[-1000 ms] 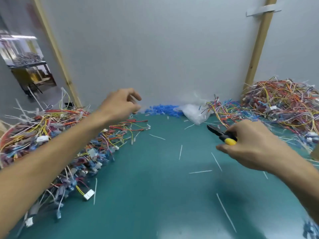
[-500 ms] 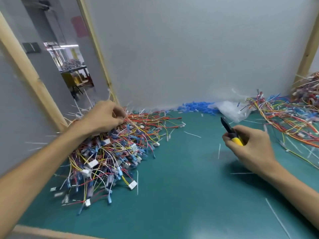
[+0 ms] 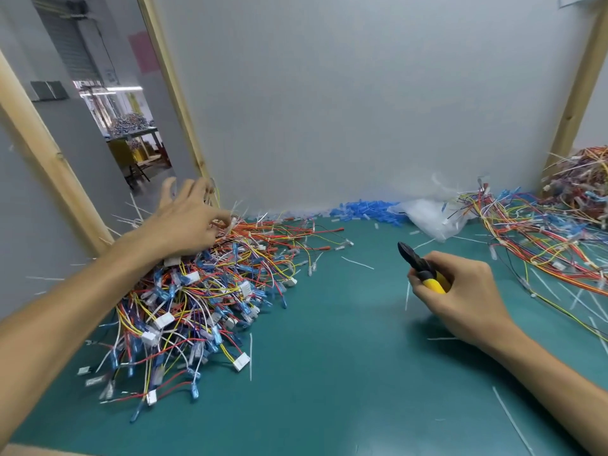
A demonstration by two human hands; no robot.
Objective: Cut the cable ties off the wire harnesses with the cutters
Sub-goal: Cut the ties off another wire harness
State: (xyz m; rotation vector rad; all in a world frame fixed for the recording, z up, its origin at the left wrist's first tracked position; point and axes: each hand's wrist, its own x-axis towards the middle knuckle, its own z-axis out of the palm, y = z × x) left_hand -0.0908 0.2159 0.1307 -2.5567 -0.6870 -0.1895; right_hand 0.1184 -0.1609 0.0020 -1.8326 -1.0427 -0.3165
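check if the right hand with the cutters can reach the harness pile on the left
Probably yes. Between the right hand, holding the cutters, and the harness pile lies bare mat with only loose tie offcuts.

The fingers (image 3: 171, 191) of the left hand (image 3: 184, 227) are smearing into blur over the harness pile (image 3: 204, 301) — whether they are pinching a wire, I cannot tell. The right hand (image 3: 460, 299) is covering most of the handles of the cutters (image 3: 413, 258), and the far heap (image 3: 579, 185) is running off the edge.
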